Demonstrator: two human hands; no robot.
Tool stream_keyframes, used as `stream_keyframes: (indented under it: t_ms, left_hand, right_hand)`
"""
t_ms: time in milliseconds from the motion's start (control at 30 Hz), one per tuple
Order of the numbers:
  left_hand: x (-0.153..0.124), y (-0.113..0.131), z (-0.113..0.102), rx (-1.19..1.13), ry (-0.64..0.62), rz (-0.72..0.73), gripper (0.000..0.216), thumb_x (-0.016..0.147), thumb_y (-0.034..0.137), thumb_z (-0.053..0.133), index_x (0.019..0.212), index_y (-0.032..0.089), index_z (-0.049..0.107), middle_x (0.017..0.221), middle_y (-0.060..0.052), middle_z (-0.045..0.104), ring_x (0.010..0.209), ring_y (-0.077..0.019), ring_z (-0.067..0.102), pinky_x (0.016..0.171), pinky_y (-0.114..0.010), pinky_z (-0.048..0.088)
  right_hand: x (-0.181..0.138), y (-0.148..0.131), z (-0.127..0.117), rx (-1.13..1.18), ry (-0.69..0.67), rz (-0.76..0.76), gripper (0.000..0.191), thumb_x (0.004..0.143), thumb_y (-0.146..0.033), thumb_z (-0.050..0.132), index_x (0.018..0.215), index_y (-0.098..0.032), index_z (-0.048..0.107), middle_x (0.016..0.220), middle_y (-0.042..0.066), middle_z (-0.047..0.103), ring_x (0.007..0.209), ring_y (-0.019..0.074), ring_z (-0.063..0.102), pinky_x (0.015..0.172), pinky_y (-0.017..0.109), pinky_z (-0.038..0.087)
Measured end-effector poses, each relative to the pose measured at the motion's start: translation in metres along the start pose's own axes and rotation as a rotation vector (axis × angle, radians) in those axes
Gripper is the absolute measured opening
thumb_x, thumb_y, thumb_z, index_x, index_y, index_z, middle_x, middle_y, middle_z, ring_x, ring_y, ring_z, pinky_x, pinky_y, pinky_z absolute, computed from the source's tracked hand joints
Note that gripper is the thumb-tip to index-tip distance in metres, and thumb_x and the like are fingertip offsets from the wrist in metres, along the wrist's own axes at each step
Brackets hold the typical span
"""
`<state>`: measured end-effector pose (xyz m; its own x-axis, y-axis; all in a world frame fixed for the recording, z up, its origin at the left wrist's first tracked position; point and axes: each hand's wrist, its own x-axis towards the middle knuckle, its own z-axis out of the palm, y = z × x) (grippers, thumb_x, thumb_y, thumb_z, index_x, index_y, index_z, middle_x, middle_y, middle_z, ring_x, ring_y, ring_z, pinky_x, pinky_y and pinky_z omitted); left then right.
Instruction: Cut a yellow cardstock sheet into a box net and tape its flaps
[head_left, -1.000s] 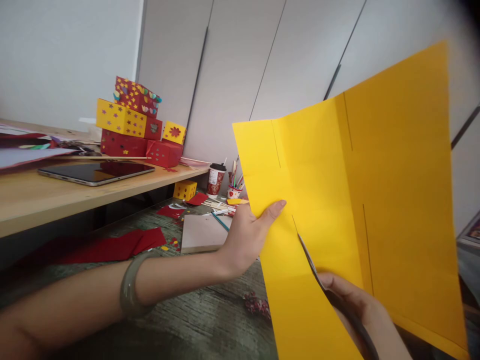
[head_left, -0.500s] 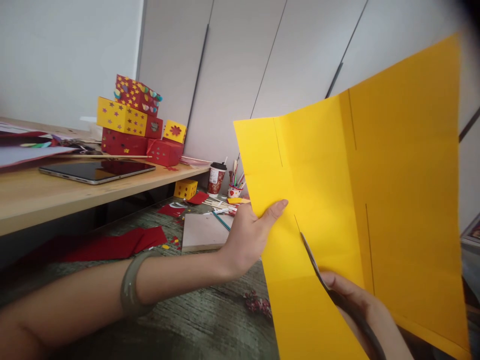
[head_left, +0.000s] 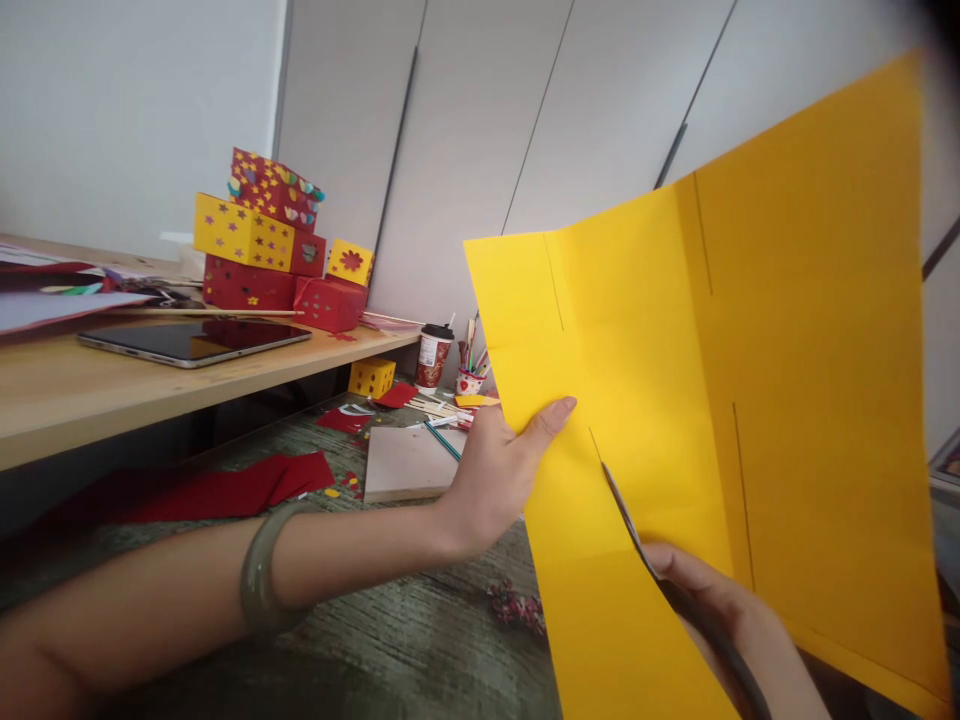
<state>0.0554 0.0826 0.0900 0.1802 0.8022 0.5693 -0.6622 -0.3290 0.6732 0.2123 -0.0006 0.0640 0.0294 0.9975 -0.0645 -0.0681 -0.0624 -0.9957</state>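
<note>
A large yellow sheet of card (head_left: pixel 787 400), folded into panels and slit in places, is held up in front of me. My left hand (head_left: pixel 495 475) pinches its left edge, thumb on the front. At the bottom right my right hand (head_left: pixel 720 620) grips a pair of scissors (head_left: pixel 637 535), partly hidden behind the sheet. Their blade lies in a slit running up from the sheet's lower edge. A grey-green bangle (head_left: pixel 262 580) circles my left wrist.
A low wooden table (head_left: pixel 90 390) at the left carries a tablet (head_left: pixel 191 342) and stacked red and yellow paper boxes (head_left: pixel 262 250). On the floor lie red paper scraps (head_left: pixel 225 490), a board (head_left: pixel 405 462), a paper cup (head_left: pixel 433 358), a pen pot (head_left: pixel 469 380) and a small yellow box (head_left: pixel 370 378).
The right side of the yellow sheet has risen a little and swung outward. The scissors have shifted slightly to the right in the slit. My left hand has kept its grip.
</note>
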Motion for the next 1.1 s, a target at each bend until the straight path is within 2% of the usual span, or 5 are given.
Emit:
stream_keyframes:
  t_ms: [167,333,700,933,1100]
  left_hand:
    - [0.0004,-0.0005,-0.0003,0.008,-0.01,-0.015,0.025,0.073,0.034,0.058,0.093,0.019,0.061,0.104,-0.005,0.063,0.085,-0.016,0.061,0.074,-0.028,0.05]
    - [0.0002,-0.0015,-0.0004,-0.009,-0.015,0.009,0.024,0.074,0.033,0.057,0.094,0.019,0.06,0.105,-0.004,0.063,0.083,-0.0144,0.062,0.072,-0.024,0.05]
    - [-0.0004,-0.001,-0.0005,-0.007,-0.022,-0.009,0.023,0.074,0.034,0.057,0.092,0.019,0.06,0.104,-0.004,0.063,0.082,-0.0145,0.062,0.071,-0.024,0.05]
    - [0.001,-0.0014,-0.0007,0.014,-0.031,-0.011,0.027,0.074,0.035,0.057,0.095,0.017,0.059,0.106,-0.006,0.062,0.084,-0.0154,0.061,0.072,-0.025,0.05]
    - [0.0,-0.0025,-0.0014,0.026,-0.058,-0.025,0.028,0.074,0.034,0.056,0.096,0.017,0.059,0.106,-0.006,0.062,0.084,-0.0156,0.061,0.073,-0.026,0.05]
  right_hand:
    - [-0.0028,-0.0013,0.003,-0.018,-0.017,-0.056,0.014,0.063,-0.031,0.069,0.075,-0.023,0.07,0.074,0.004,0.072,0.071,0.0257,0.065,0.063,0.033,0.05]
    - [-0.0038,-0.0016,0.0059,-0.05,-0.038,-0.089,0.016,0.061,-0.024,0.072,0.076,-0.024,0.07,0.072,0.003,0.072,0.064,0.0227,0.066,0.06,0.03,0.051]
    - [-0.0032,0.0022,0.0007,-0.092,-0.046,-0.102,0.017,0.063,-0.019,0.071,0.078,-0.025,0.07,0.072,0.0,0.072,0.065,0.0197,0.066,0.063,0.025,0.05]
    - [-0.0016,0.0014,0.0037,-0.101,-0.04,-0.122,0.017,0.06,-0.019,0.073,0.076,-0.024,0.069,0.07,0.0,0.072,0.062,0.0177,0.065,0.058,0.023,0.049]
    - [0.0,0.0029,0.0037,-0.032,-0.06,-0.124,0.011,0.065,-0.023,0.07,0.076,-0.025,0.07,0.07,-0.001,0.071,0.059,0.0154,0.064,0.06,0.022,0.049]
